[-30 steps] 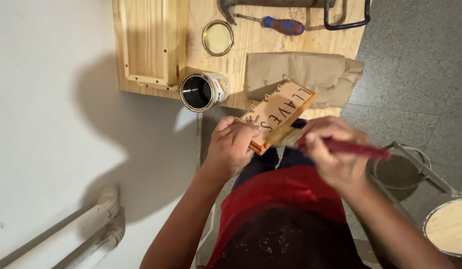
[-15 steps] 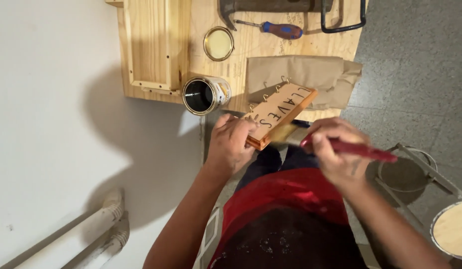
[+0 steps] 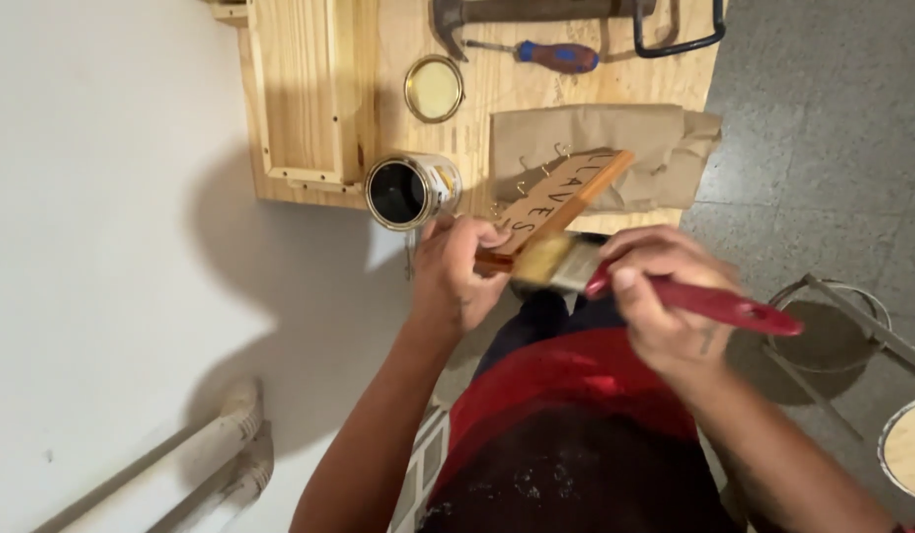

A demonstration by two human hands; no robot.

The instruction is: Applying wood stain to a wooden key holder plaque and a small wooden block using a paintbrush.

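Head view: the wooden plaque (image 3: 561,202) looks light and stiff, with small hooks along one edge and likely wet coating on its side, so its bare near end is the safest grip. The left hand (image 3: 457,271) is curled shut around that end, tilting it edge-up. Just right of it, the right hand (image 3: 665,296) grips the red-handled paintbrush (image 3: 615,276), bristles touching the plaque's edge. An open can (image 3: 410,190) sits beyond the left hand.

— Left hand (image 3: 456,271)?
— Raised ahead of chest, fingers curled shut in a pinch, forearm angled up from lower left.
— Right hand (image 3: 660,296)?
— Level with left, fist closed in a grip, knuckles up, forearm from lower right.
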